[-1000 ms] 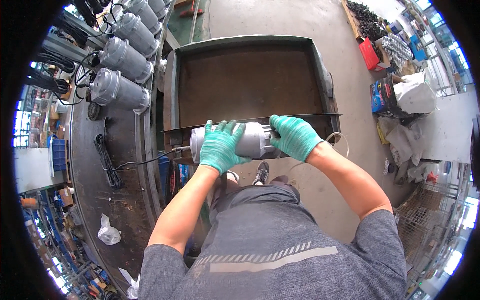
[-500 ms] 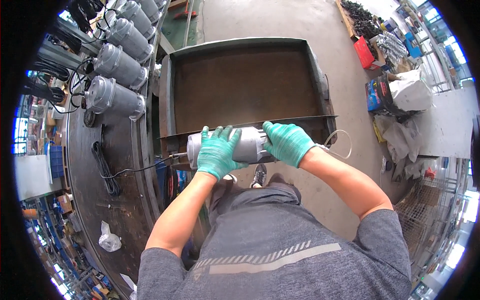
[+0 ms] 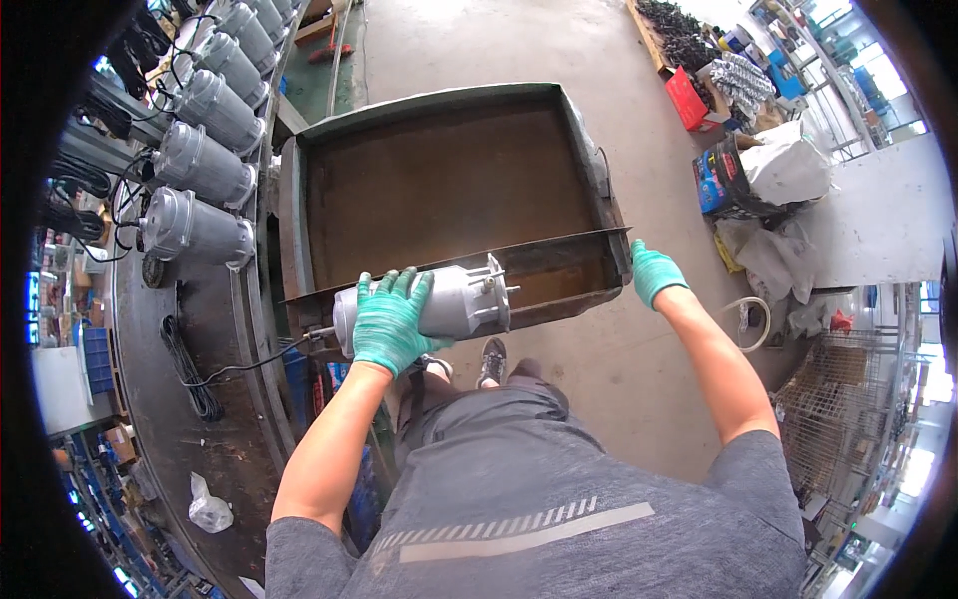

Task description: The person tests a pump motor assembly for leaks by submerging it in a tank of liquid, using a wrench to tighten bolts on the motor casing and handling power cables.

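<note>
At tray (image 3: 449, 185): gray, flanged cyl. housing (image 3: 454, 301); L hand (image 3: 392, 324) clasping it, R hand (image 3: 656, 275) curled, hold unclear.

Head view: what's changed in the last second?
The right hand came away from the right end of the grey housing and moved right, beside the metal tray; whether it holds anything is unclear. The left hand stays on the housing; the black cable remains at its left end.

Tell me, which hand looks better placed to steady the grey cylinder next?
Probably the left: the left hand is wrapped over the grey cylinder, while the right hand is apart from it, near the metal tray's right edge.
</note>
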Available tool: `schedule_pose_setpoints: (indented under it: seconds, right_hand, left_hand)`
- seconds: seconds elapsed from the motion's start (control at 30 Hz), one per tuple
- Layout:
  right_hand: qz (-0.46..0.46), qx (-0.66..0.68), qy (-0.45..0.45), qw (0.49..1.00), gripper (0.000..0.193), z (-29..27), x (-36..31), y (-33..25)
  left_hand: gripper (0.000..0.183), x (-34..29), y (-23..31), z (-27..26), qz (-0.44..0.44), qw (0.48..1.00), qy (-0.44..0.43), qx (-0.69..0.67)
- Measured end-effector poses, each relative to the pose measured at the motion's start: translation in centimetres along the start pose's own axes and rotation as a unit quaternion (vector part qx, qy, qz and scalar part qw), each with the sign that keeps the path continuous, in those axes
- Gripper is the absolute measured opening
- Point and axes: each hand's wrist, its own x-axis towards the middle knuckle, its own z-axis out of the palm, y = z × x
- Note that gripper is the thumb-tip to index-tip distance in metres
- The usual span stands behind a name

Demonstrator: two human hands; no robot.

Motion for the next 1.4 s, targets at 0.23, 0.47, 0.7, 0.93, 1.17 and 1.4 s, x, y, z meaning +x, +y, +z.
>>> schedule_pose_setpoints:
  seconds: [0.23, 0.47, 0.7, 0.93, 1.17, 1.4]
  right_hand:
    - [0.082, 0.059, 0.113, 0.988, 0.027, 4.8, 7.2, -1.3]
    - [0.115, 0.016, 0.136, 0.984, 0.039, 3.9, 7.0, -1.0]
    - [-0.362, 0.335, 0.109, 0.863, 0.036, -6.0, -3.3, -15.7]
    - [-0.440, -0.179, -0.005, 0.880, 0.042, -8.0, -4.7, -23.9]
    - [-0.428, 0.050, -0.181, 0.884, 0.025, -10.5, -1.9, -24.5]
    - [-0.424, 0.161, -0.145, 0.879, 0.018, -17.5, -1.1, -24.5]
  left_hand:
    - [0.112, -0.4, -0.7, 0.5, 0.021, 0.998, 0.034, -0.041]
    - [0.106, -0.4, -1.3, 0.7, 0.030, 0.997, 0.029, -0.060]
    - [0.074, -3.6, -8.0, 2.1, -0.010, 0.936, 0.285, -0.206]
    - [0.050, -15.6, -26.5, 7.9, -0.267, 0.959, -0.060, -0.069]
    - [0.045, -21.9, -33.5, 4.9, -0.174, 0.969, -0.141, -0.106]
    - [0.038, -15.8, -35.1, -1.6, -0.153, 0.972, 0.133, -0.119]
